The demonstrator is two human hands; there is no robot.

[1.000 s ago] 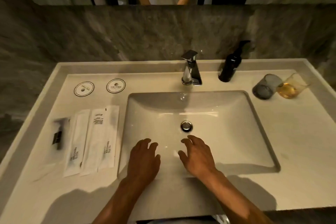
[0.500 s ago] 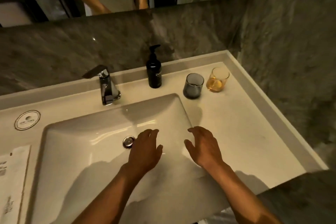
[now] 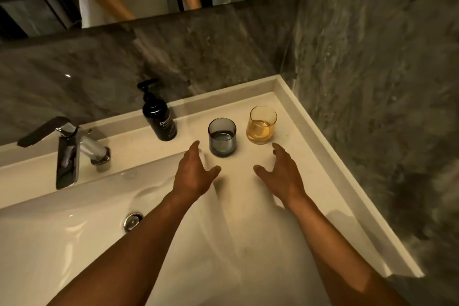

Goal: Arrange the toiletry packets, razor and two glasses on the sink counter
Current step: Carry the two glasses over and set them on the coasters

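Two glasses stand upright side by side at the back right of the white sink counter (image 3: 323, 181): a grey glass (image 3: 222, 137) and, to its right, an amber glass (image 3: 262, 125). My left hand (image 3: 195, 172) hovers just left of and below the grey glass, fingers spread, holding nothing. My right hand (image 3: 282, 172) is open below the amber glass, palm turned inward, also empty. Neither hand touches a glass. The toiletry packets and razor are out of view.
A black pump bottle (image 3: 159, 117) stands left of the glasses against the counter's back ledge. The chrome faucet (image 3: 69, 150) is at the left, above the basin with its drain (image 3: 133, 221). A dark stone wall closes the right side and back.
The view has swung right, so the packets and razor have left the frame. Both hands have moved from over the basin up and right to just in front of the two glasses.
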